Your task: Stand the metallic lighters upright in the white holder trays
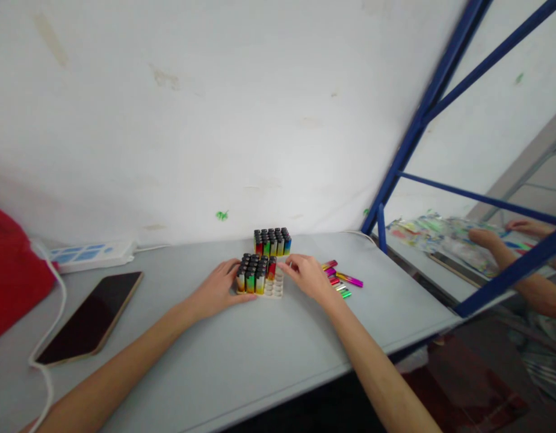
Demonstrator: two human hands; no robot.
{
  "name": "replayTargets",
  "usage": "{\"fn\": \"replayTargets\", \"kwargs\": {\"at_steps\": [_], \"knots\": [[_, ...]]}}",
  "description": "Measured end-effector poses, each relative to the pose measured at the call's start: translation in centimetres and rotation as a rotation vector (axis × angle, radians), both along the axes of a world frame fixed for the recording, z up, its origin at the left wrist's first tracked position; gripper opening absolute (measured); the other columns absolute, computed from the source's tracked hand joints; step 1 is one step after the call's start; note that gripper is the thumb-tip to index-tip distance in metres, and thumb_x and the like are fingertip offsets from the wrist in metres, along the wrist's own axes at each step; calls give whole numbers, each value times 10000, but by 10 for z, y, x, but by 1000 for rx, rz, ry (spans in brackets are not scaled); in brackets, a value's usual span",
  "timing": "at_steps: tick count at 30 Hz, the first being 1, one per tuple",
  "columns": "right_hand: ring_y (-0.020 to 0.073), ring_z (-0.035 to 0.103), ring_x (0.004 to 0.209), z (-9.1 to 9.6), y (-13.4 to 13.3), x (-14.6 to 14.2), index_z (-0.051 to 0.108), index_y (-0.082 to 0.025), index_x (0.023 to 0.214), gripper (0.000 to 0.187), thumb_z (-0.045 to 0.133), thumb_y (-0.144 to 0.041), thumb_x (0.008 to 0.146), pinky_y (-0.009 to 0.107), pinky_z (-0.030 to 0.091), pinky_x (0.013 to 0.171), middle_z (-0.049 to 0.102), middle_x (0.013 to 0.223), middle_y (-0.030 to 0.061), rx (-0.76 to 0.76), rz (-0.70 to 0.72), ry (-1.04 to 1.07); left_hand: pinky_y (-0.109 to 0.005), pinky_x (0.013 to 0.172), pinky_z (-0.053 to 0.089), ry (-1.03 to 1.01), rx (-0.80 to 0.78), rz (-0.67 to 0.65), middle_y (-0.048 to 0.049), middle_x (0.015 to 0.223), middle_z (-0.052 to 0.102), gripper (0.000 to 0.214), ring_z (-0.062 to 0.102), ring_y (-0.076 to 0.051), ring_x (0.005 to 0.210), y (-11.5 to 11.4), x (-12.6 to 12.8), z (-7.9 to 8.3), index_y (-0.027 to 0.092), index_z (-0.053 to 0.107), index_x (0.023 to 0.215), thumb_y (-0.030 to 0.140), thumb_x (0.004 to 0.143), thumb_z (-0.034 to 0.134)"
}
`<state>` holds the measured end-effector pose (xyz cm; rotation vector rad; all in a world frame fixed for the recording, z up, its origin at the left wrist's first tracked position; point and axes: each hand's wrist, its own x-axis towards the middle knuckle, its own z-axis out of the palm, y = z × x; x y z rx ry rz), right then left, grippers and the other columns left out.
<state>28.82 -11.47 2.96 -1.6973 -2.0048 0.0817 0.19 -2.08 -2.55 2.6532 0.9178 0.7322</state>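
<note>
A pale tray [274, 294] with round slots stands on the grey desk, its left part filled with upright lighters [250, 281] in several colours with black tops. My left hand [218, 288] grips the left side of this tray, thumb along its front edge. My right hand [305, 275] is at the tray's back right, close to a red lighter [271, 269], its thumb and fingers drawn together; whatever is between them is hidden. Bare slots show at the tray's front right. Several shiny metallic sleeve-like pieces [349, 279] lie loose to the right of my right hand.
Behind the tray, a second block of upright lighters [272, 242] stands near the wall. On the left are a phone [92, 316], a white power strip [95, 255], a white cable [64, 300] and a red cloth-like item [11, 273]. A blue metal frame [398, 159] rises at right; another person's arm [508, 264] shows beyond it.
</note>
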Motion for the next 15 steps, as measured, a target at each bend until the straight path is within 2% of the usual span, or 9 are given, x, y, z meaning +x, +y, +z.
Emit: {"fn": "replayTargets", "kwargs": {"at_steps": [3,5,7,10,13,15], "knots": [[244,702,987,-3,4,39,734,-188,1016,376,479,-442,1126,364,534,953,731,1019,115,75,-80,44,-554,1228,467,-3,5,11,-167,1484,646,881,594,-412,1393,0,0,0,217,624,1456,812,816,739],[267,680,1185,-8,0,65,730,-188,1183,391,412,-411,1132,422,506,1104,673,1276,178,150,-142,63,-559,1226,469,-14,2,14,-169,1476,652,877,603,-419,1383,-2,0,2,214,643,1439,814,807,743],[295,604,1362,-17,-12,88,671,-211,1377,447,393,-453,1125,479,461,1193,540,1528,202,175,-203,33,-563,1228,467,-17,-6,8,-174,1470,653,884,603,-423,1380,-4,1,4,208,653,1429,822,800,741],[375,370,1590,-37,-35,113,567,-231,1556,574,423,-545,1098,597,353,1269,381,1719,195,59,-242,-107,-562,1226,468,-14,-8,6,-178,1461,654,898,599,-421,1380,-5,1,6,205,649,1430,843,802,720],[374,385,1593,-56,-46,125,500,-275,1624,584,318,-510,1120,683,341,1247,412,1730,152,-143,-260,-143,-570,1214,479,-25,6,5,-169,1451,662,886,613,-419,1354,-3,2,4,219,654,1420,848,800,718],[341,456,1550,-65,-44,127,528,-266,1603,559,277,-418,1128,665,357,1245,484,1686,147,-146,-241,-124,-577,1212,479,-29,4,11,-171,1458,659,892,615,-423,1353,-1,2,1,219,657,1418,847,788,729]]}}
